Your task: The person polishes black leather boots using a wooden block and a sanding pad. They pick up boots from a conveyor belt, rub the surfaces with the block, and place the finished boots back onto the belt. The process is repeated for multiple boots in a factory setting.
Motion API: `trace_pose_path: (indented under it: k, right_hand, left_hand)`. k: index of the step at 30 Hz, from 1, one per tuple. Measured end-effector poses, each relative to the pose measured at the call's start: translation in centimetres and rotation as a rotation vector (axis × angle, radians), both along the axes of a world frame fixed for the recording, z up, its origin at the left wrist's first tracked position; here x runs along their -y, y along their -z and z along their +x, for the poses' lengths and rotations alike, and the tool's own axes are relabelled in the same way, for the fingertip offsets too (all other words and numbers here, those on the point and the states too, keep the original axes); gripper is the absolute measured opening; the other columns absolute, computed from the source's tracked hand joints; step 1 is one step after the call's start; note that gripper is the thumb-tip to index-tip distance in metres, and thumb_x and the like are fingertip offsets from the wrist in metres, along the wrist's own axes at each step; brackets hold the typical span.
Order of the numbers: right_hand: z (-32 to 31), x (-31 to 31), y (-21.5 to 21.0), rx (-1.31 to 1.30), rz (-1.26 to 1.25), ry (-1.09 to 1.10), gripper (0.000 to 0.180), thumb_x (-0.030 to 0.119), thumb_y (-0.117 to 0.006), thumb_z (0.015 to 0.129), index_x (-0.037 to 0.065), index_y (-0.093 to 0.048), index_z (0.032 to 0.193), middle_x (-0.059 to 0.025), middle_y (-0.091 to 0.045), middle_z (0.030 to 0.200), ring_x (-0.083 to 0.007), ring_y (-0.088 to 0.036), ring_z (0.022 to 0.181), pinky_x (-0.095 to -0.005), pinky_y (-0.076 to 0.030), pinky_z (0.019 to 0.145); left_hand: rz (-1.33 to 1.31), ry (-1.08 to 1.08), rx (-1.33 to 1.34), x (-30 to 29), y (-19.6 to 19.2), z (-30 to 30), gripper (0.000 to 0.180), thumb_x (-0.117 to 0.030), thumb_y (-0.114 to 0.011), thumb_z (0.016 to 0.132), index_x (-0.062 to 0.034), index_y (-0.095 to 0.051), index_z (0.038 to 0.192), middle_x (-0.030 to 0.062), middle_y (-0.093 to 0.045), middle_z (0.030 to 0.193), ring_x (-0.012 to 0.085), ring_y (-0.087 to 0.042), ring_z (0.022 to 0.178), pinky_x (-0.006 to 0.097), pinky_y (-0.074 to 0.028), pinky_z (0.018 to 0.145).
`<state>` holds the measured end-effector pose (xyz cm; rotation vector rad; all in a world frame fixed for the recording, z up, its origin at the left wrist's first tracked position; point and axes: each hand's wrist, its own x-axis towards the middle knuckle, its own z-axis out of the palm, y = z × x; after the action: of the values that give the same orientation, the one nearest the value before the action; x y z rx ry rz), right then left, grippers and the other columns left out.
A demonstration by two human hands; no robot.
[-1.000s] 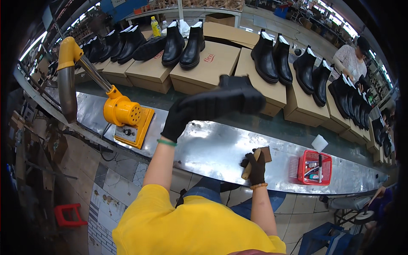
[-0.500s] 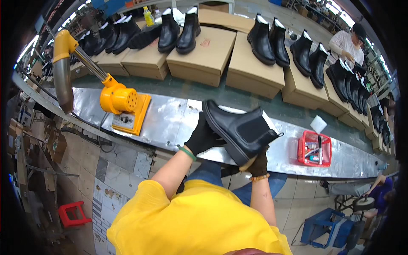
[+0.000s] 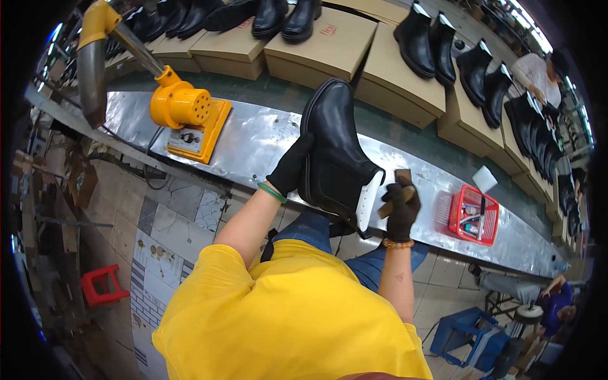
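My left hand (image 3: 291,163), in a black glove, is closed on a black ankle boot (image 3: 332,130) along its sole edge. The boot is held up over the metal bench, toe pointing away from me and shaft toward me, with a dark elastic side panel and white lining at the opening. Just right of that opening is my right hand (image 3: 402,206), in a dark glove with fingers curled round a tan-brown piece (image 3: 403,175). Parts of this piece stick out on both sides of the fingers; its kind is unclear. The right hand appears apart from the boot.
A yellow machine (image 3: 180,104) with a metal nozzle stands on the metal bench (image 3: 259,136) at left. At right are a red basket (image 3: 474,215) of small items and a white block (image 3: 485,178). Beyond, cardboard boxes (image 3: 399,82) carry black boots. A person (image 3: 537,79) stands far right.
The boot has turned from lying crosswise to toe-away, its opening now toward me. My right hand has left the heel and moved right with the tan-brown piece. The view has shifted.
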<state>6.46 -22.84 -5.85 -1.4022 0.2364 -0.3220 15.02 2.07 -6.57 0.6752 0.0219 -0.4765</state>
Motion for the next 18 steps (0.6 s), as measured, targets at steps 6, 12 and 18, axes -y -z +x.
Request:
trace_pose_path:
  k: [6,12,18]
  right_hand:
    - [2.4,-0.6,1.9,0.257,-0.162,0.166,0.015,0.004,-0.064,0.081,-0.001,-0.06,0.095,-0.0047,-0.06,0.083,-0.0114,-0.055,0.07,-0.025,-0.047,0.065]
    - [2.0,-1.0,7.8,-0.027,-0.232,0.1,0.015,0.009,-0.064,0.083,0.002,-0.061,0.095,-0.0022,-0.058,0.074,-0.0089,-0.053,0.063,-0.0225,-0.044,0.056]
    - [2.9,-1.1,8.0,-0.073,-0.454,0.098,0.014,0.014,-0.063,0.081,0.003,-0.062,0.089,-0.0005,-0.058,0.071,-0.0086,-0.051,0.058,-0.024,-0.04,0.051]
  left_hand:
    - [0.38,-0.18,0.322,-5.8,-0.1,-0.2,0.059,-0.034,-0.057,0.09,-0.0002,-0.038,0.134,0.0109,-0.049,0.129,0.0199,-0.047,0.118,0.034,-0.036,0.103]
    - [0.456,-0.302,0.299,-11.4,-0.9,-2.3,0.058,-0.033,-0.057,0.089,-0.0016,-0.038,0.134,0.0098,-0.047,0.131,0.0194,-0.046,0.119,0.034,-0.035,0.103]
    - [0.593,-0.531,0.321,-17.6,-0.4,-5.9,0.061,-0.032,-0.06,0.087,-0.0028,-0.037,0.136,0.009,-0.047,0.132,0.0193,-0.046,0.119,0.035,-0.037,0.102]
